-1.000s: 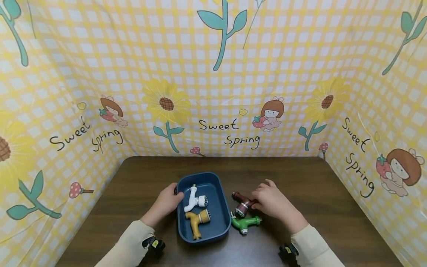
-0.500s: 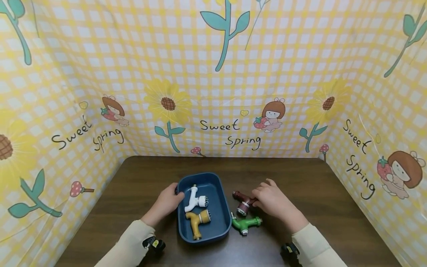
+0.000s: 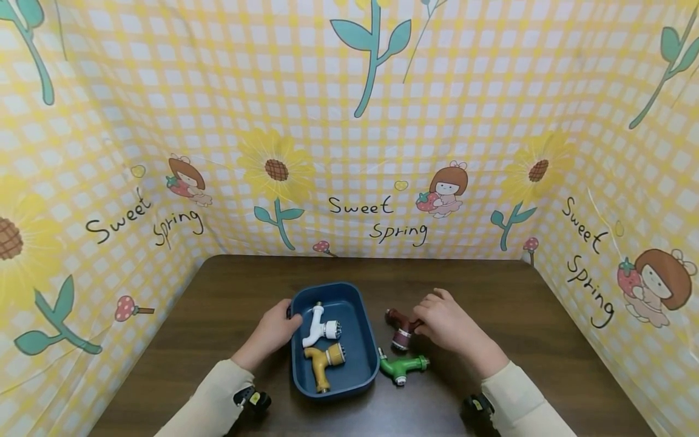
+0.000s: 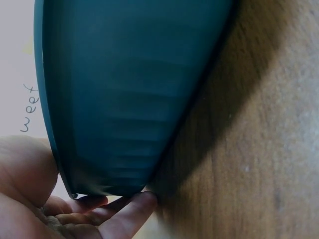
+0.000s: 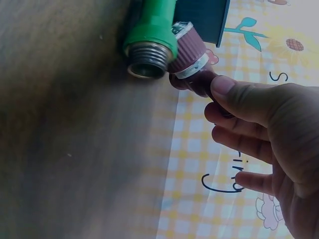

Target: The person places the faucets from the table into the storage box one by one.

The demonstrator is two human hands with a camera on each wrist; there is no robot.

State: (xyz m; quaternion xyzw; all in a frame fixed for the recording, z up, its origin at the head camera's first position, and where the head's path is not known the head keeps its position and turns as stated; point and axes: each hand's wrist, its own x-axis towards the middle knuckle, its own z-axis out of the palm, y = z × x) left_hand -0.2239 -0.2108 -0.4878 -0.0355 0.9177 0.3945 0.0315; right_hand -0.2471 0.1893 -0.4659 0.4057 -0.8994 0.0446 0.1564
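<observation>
Wood-grain counter (image 3: 235,279). Near: green tap (image 3: 401,366), just beside the blue tray (image 3: 357,367). Beyond it, right of the tray, the right hand (image 3: 446,321) pinches the maroon tap (image 3: 402,332) by one end; a firm grip should limit twisting. Opposite, the left hand (image 3: 277,326) grips the tray's rim, a likely brace. Far: gingham backdrop (image 3: 349,152).

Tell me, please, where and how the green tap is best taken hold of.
Probably grip the green tap by its straight threaded arm, coming from the right: that end points away from the blue tray, while the other end lies close to the tray's wall, and the maroon tap sits just beyond.
</observation>
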